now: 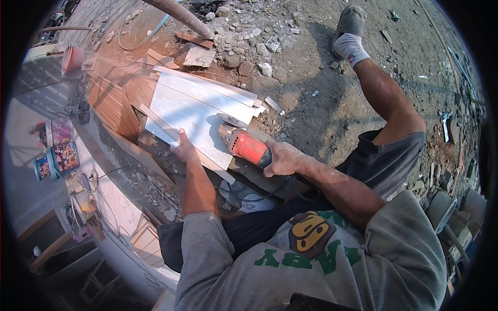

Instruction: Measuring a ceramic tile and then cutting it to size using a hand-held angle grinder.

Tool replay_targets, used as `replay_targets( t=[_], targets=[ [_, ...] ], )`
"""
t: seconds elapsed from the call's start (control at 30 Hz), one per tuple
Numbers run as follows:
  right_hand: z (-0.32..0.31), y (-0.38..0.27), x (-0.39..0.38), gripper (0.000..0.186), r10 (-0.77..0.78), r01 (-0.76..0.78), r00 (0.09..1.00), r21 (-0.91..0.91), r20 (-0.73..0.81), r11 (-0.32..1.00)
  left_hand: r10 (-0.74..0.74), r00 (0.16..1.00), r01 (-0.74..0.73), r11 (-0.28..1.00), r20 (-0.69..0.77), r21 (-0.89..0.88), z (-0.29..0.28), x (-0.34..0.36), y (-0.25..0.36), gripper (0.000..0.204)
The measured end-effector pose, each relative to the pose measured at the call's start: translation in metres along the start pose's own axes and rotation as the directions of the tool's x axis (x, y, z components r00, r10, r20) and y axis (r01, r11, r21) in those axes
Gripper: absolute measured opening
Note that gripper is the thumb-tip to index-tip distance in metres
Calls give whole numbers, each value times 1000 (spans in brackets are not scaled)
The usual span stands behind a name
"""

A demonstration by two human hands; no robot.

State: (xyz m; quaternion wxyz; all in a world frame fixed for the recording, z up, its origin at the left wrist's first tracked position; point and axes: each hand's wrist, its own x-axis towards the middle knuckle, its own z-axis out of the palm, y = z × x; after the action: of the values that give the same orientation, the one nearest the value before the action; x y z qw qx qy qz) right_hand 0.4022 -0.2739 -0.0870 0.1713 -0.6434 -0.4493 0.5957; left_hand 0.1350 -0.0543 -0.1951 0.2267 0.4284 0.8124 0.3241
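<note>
One expanse of rubble-strewn ground (pixel 316 116) underlies the work, its unevenness a likely reason for working low, close to the pieces. Next in size, a stack of white slabs (pixel 181 106) lies in front of the person, between the two hands, its broad face upward; laid this way, it probably offers a steadier bearing than a single piece would. Left of it, brown ridged panels (pixel 110 101) lean at a slant, apart from the tool. A printed bucket (pixel 65 157) stands farther left, seemingly clear of the working area. The red angle grinder (pixel 246 147) is held over the slabs' right portion, its disc (pixel 232 120) foremost; whether disc and slab touch cannot be told. The right hand (pixel 285 158) has its fingers wrapped around the grinder's rear body, presumably for control behind the disc. The left hand (pixel 185 149) rests on the near edge, well apart from the disc, apparently as a steadying weight; one finger lies extended, but whether the others clasp the edge cannot be told.
</note>
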Motion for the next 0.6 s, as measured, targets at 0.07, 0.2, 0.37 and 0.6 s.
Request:
replay_targets(
  t=[0.07, 0.2, 0.37, 0.6],
  targets=[
    [1, 2, -2, 73, 0, 1, 1000, -6, 8, 1000, -11, 1000, 11, 1000, -3, 10, -1, 4, -2, 87],
    [0, 3, -13, 72, -20, 20, 1000, 10, -5, 1000, -48, 999, 48, 999, -14, 0, -1, 9, -7, 86],
    [2, 8, -15, 71, 3, -3, 1000, -2, -2, 1000, -56, 998, 56, 998, -8, 32, 1, 11, -8, 86],
    [-1, 13, -19, 69, 55, -55, 998, -17, -13, 998, -71, 997, 72, 988, -8, 137, -3, 3, 8, 88]
  ],
)
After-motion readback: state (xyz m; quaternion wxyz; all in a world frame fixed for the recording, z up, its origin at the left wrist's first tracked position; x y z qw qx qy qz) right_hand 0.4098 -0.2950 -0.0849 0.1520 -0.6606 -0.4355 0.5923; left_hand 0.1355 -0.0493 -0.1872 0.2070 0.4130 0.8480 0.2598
